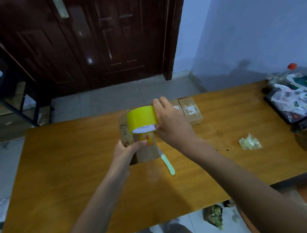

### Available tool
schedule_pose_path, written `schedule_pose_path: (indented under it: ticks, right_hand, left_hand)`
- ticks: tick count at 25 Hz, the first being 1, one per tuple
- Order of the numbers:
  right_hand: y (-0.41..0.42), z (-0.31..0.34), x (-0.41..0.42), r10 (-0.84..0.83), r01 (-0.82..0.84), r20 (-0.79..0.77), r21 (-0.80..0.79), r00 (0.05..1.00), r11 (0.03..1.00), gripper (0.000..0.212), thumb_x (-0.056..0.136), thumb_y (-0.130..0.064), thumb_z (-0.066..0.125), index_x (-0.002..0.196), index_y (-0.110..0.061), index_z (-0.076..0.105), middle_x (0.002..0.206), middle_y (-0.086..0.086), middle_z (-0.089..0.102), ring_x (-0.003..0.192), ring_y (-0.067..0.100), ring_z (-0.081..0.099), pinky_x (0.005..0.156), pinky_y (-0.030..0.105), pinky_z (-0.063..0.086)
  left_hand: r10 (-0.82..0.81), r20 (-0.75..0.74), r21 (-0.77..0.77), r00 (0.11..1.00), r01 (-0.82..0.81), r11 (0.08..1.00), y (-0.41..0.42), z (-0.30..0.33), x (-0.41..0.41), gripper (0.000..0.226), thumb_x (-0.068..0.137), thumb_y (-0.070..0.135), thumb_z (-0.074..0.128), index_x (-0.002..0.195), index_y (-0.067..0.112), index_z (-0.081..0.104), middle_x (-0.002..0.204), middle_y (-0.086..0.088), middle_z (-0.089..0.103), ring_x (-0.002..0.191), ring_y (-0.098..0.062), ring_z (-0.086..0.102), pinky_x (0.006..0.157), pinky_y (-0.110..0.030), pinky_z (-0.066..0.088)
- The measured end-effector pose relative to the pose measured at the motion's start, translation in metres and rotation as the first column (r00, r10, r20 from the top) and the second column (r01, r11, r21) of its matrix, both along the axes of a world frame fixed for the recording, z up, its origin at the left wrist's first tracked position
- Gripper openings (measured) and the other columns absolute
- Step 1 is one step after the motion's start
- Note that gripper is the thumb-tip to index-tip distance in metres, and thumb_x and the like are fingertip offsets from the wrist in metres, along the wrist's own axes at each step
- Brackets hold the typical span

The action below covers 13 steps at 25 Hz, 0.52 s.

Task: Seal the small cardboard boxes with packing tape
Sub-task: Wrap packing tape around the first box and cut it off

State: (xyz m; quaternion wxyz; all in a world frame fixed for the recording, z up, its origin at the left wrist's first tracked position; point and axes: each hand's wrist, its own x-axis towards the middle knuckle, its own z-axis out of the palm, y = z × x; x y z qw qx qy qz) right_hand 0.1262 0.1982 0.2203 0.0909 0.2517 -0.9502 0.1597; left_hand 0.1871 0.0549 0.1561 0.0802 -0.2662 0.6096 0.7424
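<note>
So the box [144, 148] is a small plain brown cardboard one, held up off the wooden surface [75, 165] near the middle, a bit toward the far edge. It's got some black handwriting scrawled down its left side and a bright yellow-and-red sticker on the face toward the camera. The left hand [126, 150] grips it from below, thumb pressed across the front right by that sticker, fingers wrapped round the back.

The tape roll [142, 119] is bright yellow with a white inner core showing at the bottom, and it sits right against the top of the box. The right hand [170, 122] is curled around the roll's right side, fingers over the top and thumb underneath. Can't tell whether any tape is actually stuck down yet, since the roll hides that spot.

Two more boxes [190, 110] lie flat side by side by the far edge of the surface, same brown cardboard, each with a whitish label on top. One is mostly hidden behind the right hand.

A knife [166, 163] with a pale green handle lies on the surface just right of the held box. A crumpled clear bag [250, 142] sits further toward the right edge.
</note>
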Motion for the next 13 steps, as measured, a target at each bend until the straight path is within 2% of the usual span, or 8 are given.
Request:
schedule_pose_path:
  ticks: [2, 3, 5, 7, 8, 10, 13]
  right_hand:
    - [0.007, 0.014, 0.000, 0.008, -0.008, -0.019, -0.001, 1.000, 1.000, 0.037, 0.071, -0.007, 0.064, 0.105, -0.011, 0.047, 0.100, 0.006, 0.047, 0.057, 0.034, 0.051, 0.045, 0.038, 0.042]
    - [0.015, 0.019, 0.000, -0.026, 0.031, -0.078, 0.066, 0.997, 0.997, 0.037, 0.070, -0.008, 0.064, 0.103, -0.013, 0.049, 0.098, 0.005, 0.049, 0.054, 0.033, 0.050, 0.043, 0.035, 0.040]
    - [0.033, 0.026, 0.001, -0.092, 0.138, -0.208, 0.218, 0.974, 0.966, 0.035, 0.065, -0.008, 0.064, 0.097, -0.014, 0.053, 0.087, 0.004, 0.052, 0.046, 0.031, 0.044, 0.040, 0.026, 0.032]
    - [0.041, 0.032, 0.004, -0.094, 0.164, -0.242, 0.290, 0.966, 0.943, 0.031, 0.062, -0.006, 0.065, 0.090, -0.012, 0.054, 0.076, 0.004, 0.050, 0.040, 0.028, 0.038, 0.040, 0.022, 0.026]
    - [0.041, 0.032, 0.004, -0.082, 0.161, -0.250, 0.316, 0.965, 0.935, 0.031, 0.062, -0.005, 0.064, 0.090, -0.012, 0.054, 0.074, 0.003, 0.048, 0.039, 0.027, 0.036, 0.040, 0.021, 0.023]
    - [0.038, 0.033, 0.003, -0.066, 0.162, -0.266, 0.359, 0.962, 0.919, 0.036, 0.062, -0.004, 0.064, 0.095, -0.013, 0.052, 0.075, 0.003, 0.047, 0.038, 0.026, 0.034, 0.043, 0.020, 0.015]
    - [0.035, 0.032, 0.000, -0.069, 0.175, -0.286, 0.364, 0.956, 0.915, 0.045, 0.062, 0.000, 0.063, 0.102, -0.015, 0.047, 0.073, 0.002, 0.045, 0.035, 0.025, 0.032, 0.043, 0.018, 0.015]
  left_hand:
    - [0.017, 0.004, 0.033, 1.000, -0.017, 0.999, -0.010, 0.001, -0.002, 0.088, 0.035, 0.032, 0.083, 0.116, 0.004, 0.064, 0.097, -0.012, 0.073, 0.082, -0.028, 0.070, 0.065, -0.036, 0.057]
    - [0.038, 0.001, 0.045, 0.999, -0.038, 0.998, -0.019, 0.002, -0.003, 0.088, 0.036, 0.029, 0.083, 0.116, 0.001, 0.063, 0.094, -0.011, 0.071, 0.077, -0.026, 0.068, 0.059, -0.032, 0.056]
    - [0.039, -0.007, 0.032, 0.999, -0.039, 0.999, -0.038, 0.008, -0.004, 0.076, 0.045, 0.020, 0.081, 0.115, 0.002, 0.061, 0.091, -0.009, 0.071, 0.072, -0.021, 0.068, 0.052, -0.027, 0.054]
    - [-0.010, -0.027, 0.030, 1.000, 0.011, 1.000, -0.050, 0.014, -0.004, 0.061, 0.053, 0.017, 0.076, 0.111, 0.004, 0.062, 0.085, -0.005, 0.073, 0.069, -0.017, 0.070, 0.050, -0.026, 0.053]
    - [-0.023, -0.034, 0.044, 0.999, 0.025, 0.999, -0.052, 0.018, -0.003, 0.061, 0.052, 0.016, 0.077, 0.109, 0.004, 0.062, 0.081, -0.004, 0.074, 0.067, -0.016, 0.071, 0.050, -0.026, 0.053]
    - [-0.067, -0.042, 0.077, 0.997, 0.070, 0.995, -0.054, 0.026, -0.001, 0.073, 0.044, 0.022, 0.081, 0.111, 0.001, 0.062, 0.080, -0.005, 0.073, 0.067, -0.018, 0.070, 0.050, -0.027, 0.053]
    - [-0.167, -0.083, 0.149, 0.982, 0.178, 0.973, -0.060, 0.041, 0.002, 0.078, 0.036, 0.030, 0.082, 0.108, 0.004, 0.064, 0.084, -0.009, 0.072, 0.071, -0.020, 0.070, 0.048, -0.024, 0.053]
